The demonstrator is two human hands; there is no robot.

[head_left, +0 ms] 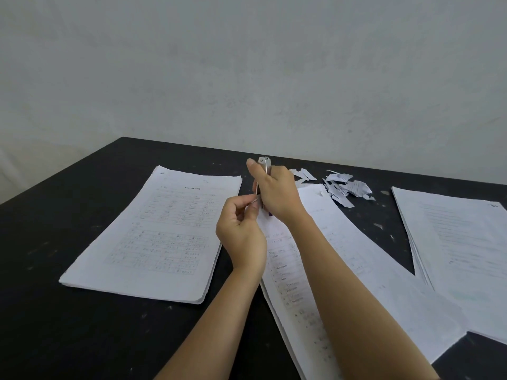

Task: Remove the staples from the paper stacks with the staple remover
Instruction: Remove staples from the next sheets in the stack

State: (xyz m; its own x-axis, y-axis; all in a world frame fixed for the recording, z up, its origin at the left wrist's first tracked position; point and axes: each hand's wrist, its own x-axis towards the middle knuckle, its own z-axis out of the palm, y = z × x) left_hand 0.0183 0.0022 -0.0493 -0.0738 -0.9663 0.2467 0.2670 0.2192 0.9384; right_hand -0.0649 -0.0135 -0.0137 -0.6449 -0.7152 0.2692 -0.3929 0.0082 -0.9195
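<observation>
Just above the frame's centre, our right hand (277, 193) is gripping the staple remover (264, 163) upright, its metal head poking out above our thumb. Our left hand (241, 234), just below, is pinching at the tool's lower end. Both are hovering over the middle paper stack (356, 256) on the black counter (68, 201). We are seeing a left paper stack (153, 242), a right paper stack (461, 242), and torn scraps (345, 187) up right of the hands.

Black table (82, 325) with three paper stacks (153, 237) and torn scraps (345, 187).
</observation>
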